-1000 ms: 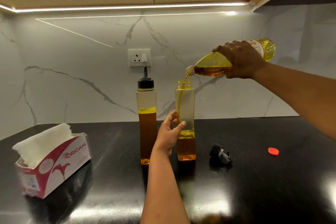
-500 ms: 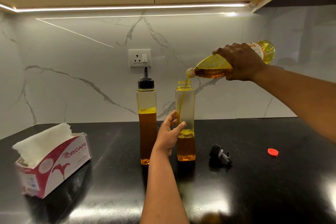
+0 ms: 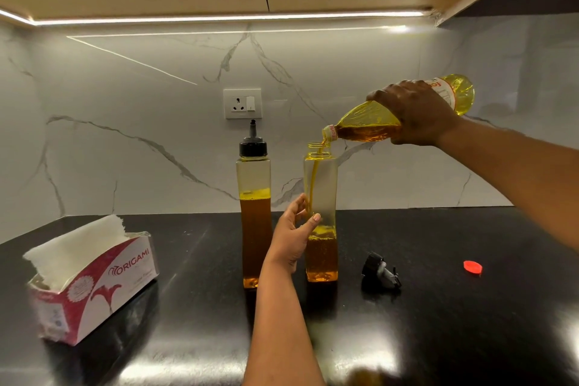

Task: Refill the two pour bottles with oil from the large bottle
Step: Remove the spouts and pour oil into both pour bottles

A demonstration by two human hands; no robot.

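On the black counter [image 3: 438,338], the uncapped pour bottle [image 3: 321,191] is gripped low by the left hand [image 3: 293,238]; the tilted large bottle [image 3: 369,122], clasped by the right hand [image 3: 416,113], is streaming oil into it. The capped pour bottle [image 3: 254,197] stands just beside.

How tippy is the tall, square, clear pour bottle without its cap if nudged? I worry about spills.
Probably fairly tippy: the uncapped square clear pour bottle is tall and narrow, though the oil sitting low should steady it somewhat. The left hand gripping it suggests it needs bracing. The open neck would likely spill oil onto the black countertop.
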